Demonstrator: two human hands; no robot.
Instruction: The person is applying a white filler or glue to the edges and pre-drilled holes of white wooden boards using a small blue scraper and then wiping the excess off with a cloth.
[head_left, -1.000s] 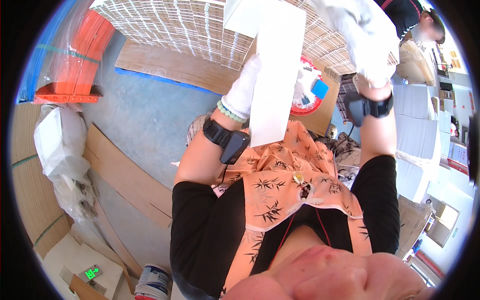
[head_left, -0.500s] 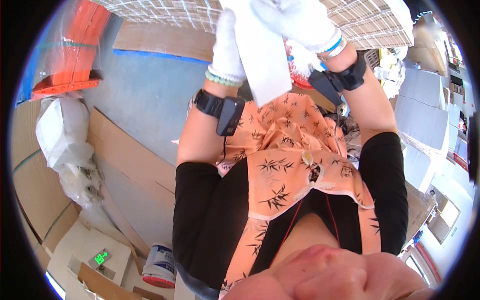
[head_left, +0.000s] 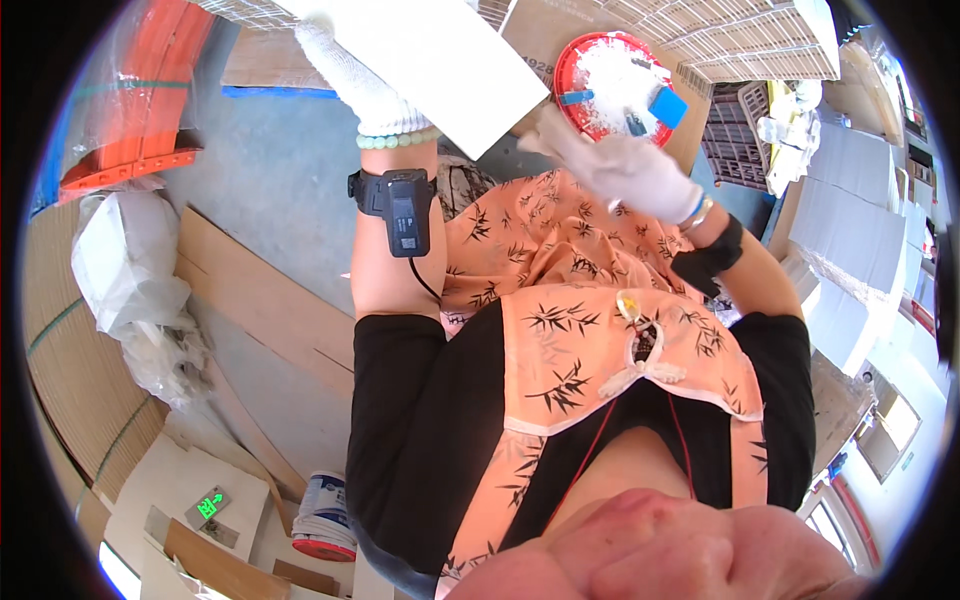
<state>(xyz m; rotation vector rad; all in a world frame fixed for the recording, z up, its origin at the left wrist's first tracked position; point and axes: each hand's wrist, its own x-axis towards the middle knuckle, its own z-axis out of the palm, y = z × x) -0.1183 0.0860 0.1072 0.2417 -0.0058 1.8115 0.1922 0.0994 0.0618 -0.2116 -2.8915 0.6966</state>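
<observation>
My left hand (head_left: 365,85), in a white knit glove, grips a flat white board (head_left: 440,60) along its left side. The board slants across the top of the view, and its fingertips are partly hidden at that edge. My right hand (head_left: 625,172), also gloved, is apart from the board's lower right corner, fingers stretched out to the left and somewhat blurred. Just beyond it stands a red-rimmed tub (head_left: 562,72) with white material inside. A blue block-like piece (head_left: 667,107) and smaller blue pieces lie in the tub.
Bundled slatted stacks (head_left: 745,40) stand at the far side, with a brown carton (head_left: 545,35) by the tub. A plastic crate (head_left: 735,135) and white stacks (head_left: 845,215) are to the right. Orange metal parts (head_left: 140,110) and cardboard (head_left: 255,290) are on the left.
My right hand has come off the board and moved down, nearer to me. My left hand has shifted left with the board, which now tilts more, uncovering the tub.
</observation>
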